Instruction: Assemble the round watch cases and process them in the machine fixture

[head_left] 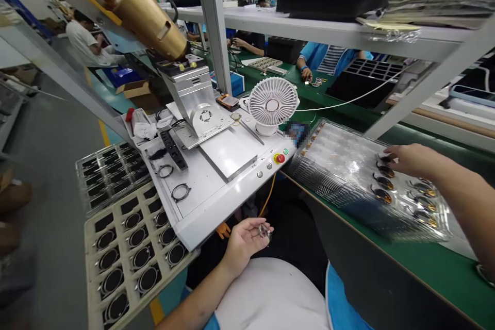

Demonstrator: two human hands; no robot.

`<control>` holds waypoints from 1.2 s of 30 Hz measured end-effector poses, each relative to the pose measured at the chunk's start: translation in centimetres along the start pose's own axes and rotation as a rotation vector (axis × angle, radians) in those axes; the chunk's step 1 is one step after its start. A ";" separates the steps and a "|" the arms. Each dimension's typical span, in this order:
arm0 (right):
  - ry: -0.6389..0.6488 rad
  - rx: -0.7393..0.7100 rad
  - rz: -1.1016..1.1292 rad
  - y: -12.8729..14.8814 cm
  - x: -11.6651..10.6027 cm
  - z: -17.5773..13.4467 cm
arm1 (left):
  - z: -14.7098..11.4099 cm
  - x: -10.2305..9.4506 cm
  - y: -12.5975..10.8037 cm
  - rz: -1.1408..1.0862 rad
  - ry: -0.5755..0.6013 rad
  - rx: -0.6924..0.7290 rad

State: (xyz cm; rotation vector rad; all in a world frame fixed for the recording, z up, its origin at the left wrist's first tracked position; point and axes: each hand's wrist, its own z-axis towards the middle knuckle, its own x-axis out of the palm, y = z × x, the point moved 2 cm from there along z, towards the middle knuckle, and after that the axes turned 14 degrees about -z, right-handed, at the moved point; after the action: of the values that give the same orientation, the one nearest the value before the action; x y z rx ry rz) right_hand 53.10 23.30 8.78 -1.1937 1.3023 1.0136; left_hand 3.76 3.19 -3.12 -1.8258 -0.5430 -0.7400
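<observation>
My left hand (247, 242) is closed in a pinch on a small shiny metal ring-shaped part (264, 231), held low in front of my body. Over the clear plastic tray (348, 149) at the right reaches my right hand (412, 161). Its fingertips close on the edge of a round dark disc (384, 159) at the top of a row; the fingers partly hide that disc. Below it lie more dark discs with orange parts (382, 195), and a second group of discs (424, 203) sits nearer the tray's right edge.
A white machine base (216, 196) bears a flat metal plate (228, 152), black rings (180, 192), a white fan (273, 104) and a red button (280, 158). Left of it, a beige tray (126, 237) holds several ringed parts. A metal post (214, 20) and shelf stand ahead. Co-workers sit beyond.
</observation>
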 end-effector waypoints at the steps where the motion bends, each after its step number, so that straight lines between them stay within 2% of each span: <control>1: -0.005 0.011 -0.001 -0.3 -0.1 -0.1 | -0.1 -0.1 0.0 -0.007 -0.003 -0.006; 4: -0.114 0.124 0.046 -0.7 -0.3 -1.2 | -0.4 -0.3 -0.2 -0.021 -0.018 -0.021; 6: -0.264 0.179 0.179 0.8 -0.1 -3.3 | -0.6 -0.2 -0.3 -0.017 -0.011 -0.030; 7: -0.322 0.167 0.281 2.5 0.1 -4.7 | -0.6 -0.1 -0.4 -0.009 0.008 -0.039; 8: -0.350 0.122 0.406 4.7 0.5 -6.4 | -0.6 0.2 -0.5 0.001 0.041 -0.043; 9: -0.292 0.046 0.537 7.6 1.1 -8.2 | -0.6 0.5 -0.6 0.013 0.084 -0.044; 13: 0.096 -0.387 0.952 21.1 4.2 -15.8 | -0.2 2.2 -1.1 0.068 0.270 -0.043; 14: 0.148 -0.488 1.036 24.0 4.8 -17.1 | -0.1 2.4 -1.2 0.078 0.291 -0.050; 15: 0.150 -0.553 1.091 26.2 5.3 -18.1 | -0.1 2.5 -1.4 0.083 0.297 -0.063; 17: 0.042 -0.611 1.115 29.0 6.0 -18.9 | -0.1 2.2 -1.9 0.079 0.277 -0.077; 20: -0.201 -0.660 1.022 30.1 6.4 -18.8 | -0.5 1.3 -2.4 0.063 0.236 -0.063; 22: -0.279 -0.719 0.989 30.1 6.5 -18.8 | -0.9 0.7 -2.6 0.037 0.221 -0.042; 27: -0.264 -0.821 0.944 30.2 6.1 -19.0 | -1.4 0.1 -2.6 -0.083 0.152 -0.051; 30: -0.236 -0.880 0.831 30.6 4.6 -17.9 | -0.9 0.0 -2.7 -0.108 0.109 -0.051; 33: -0.207 -0.729 0.813 31.4 2.2 -14.7 | -0.5 0.1 -3.3 -0.115 0.072 -0.026; 36: -0.018 -0.455 0.954 33.1 -0.1 -10.5 | -0.5 0.5 -3.7 -0.088 0.076 -0.009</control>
State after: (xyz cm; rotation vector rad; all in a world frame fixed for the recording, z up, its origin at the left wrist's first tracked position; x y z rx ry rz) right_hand 18.81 17.76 7.74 -0.8396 1.7193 2.0811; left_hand 1.50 4.05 -0.21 -1.7835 -0.5737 -0.8688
